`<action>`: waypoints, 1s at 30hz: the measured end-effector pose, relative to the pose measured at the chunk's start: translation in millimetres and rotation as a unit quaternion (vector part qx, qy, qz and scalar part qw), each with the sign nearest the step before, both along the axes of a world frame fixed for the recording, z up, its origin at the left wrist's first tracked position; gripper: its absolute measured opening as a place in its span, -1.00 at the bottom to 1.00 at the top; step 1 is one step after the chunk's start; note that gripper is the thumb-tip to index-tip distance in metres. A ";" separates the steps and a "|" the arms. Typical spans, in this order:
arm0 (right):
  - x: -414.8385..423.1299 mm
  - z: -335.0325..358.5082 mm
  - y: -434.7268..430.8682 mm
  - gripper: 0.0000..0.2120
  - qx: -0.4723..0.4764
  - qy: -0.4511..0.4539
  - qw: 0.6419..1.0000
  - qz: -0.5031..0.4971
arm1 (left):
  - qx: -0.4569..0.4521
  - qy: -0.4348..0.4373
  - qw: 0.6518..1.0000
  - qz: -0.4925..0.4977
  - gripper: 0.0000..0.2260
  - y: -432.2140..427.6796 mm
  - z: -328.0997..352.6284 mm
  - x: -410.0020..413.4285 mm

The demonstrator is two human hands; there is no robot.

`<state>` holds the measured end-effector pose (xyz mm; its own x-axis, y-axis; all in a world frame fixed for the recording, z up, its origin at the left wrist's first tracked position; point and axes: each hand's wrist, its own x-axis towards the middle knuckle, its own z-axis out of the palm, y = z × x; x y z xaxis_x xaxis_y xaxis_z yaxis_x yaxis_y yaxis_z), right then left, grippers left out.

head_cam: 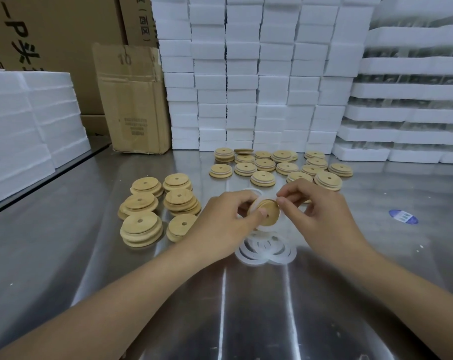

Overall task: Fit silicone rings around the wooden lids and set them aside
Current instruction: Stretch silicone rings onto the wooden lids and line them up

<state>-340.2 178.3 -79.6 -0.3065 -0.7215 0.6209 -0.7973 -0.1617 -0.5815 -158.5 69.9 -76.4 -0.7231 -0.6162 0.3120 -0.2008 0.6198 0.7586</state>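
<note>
at centre the left hand [220,219] clamps the wooden lid [267,214], thumb on its face, while the right hand [321,211] pinches the silicone ring [252,203] at the lid's 2 o'clock edge; best to walk it evenly round the rim, then park it at 12 o'clock.

The left hand [220,224] covers part of the held lid [270,216], and its ring [254,203] shows only as a sliver. The carton label [134,126] is too small to read; foam stacks [259,74] run off the top.
</note>
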 end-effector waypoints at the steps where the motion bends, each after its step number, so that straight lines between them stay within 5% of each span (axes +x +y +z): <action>1: -0.4 -0.3 -0.3 -0.88 0.002 0.004 1.000 0.002 | -0.005 -0.009 1.000 -0.001 -0.90 0.2 -0.1 0.1; 19: -6.1 -1.6 -3.0 -0.86 0.058 0.021 0.997 0.037 | 0.000 0.013 0.999 0.051 -0.74 -10.4 1.2 1.3; 30: -13.6 -5.3 -4.9 -0.85 0.088 -0.024 0.994 0.057 | 0.020 -0.018 1.000 -0.006 -0.74 -22.3 10.5 6.4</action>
